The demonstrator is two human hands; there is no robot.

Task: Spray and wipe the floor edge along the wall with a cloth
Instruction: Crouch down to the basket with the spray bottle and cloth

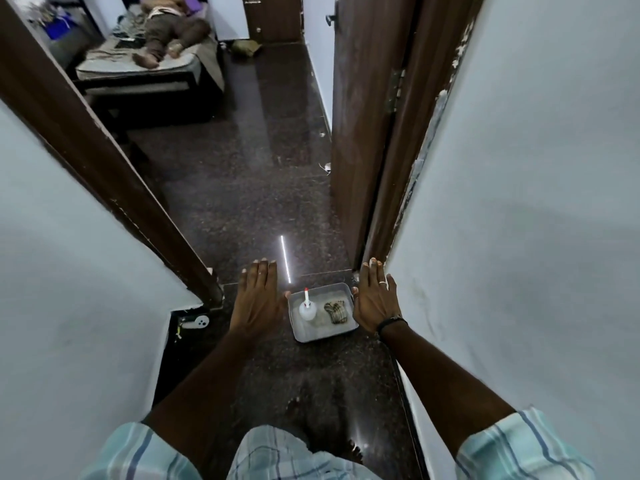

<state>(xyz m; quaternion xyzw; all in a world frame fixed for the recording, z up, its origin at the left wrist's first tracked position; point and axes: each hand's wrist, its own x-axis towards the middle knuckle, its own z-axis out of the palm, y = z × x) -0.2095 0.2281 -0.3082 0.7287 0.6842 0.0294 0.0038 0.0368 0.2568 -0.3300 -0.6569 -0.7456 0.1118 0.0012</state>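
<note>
Reaching forward over the dark speckled stone floor [242, 188], the left hand [258, 296] and the right hand [375, 301] are both spreading flat with straight fingers, holding nothing. Between them a shallow grey metal tray [313, 336] is sitting on the floor near the pale blue wall [519, 237], carrying a small white spray bottle with a red tip [307, 308] standing upright and a crumpled brownish cloth [336, 310] lying beside it.
</note>
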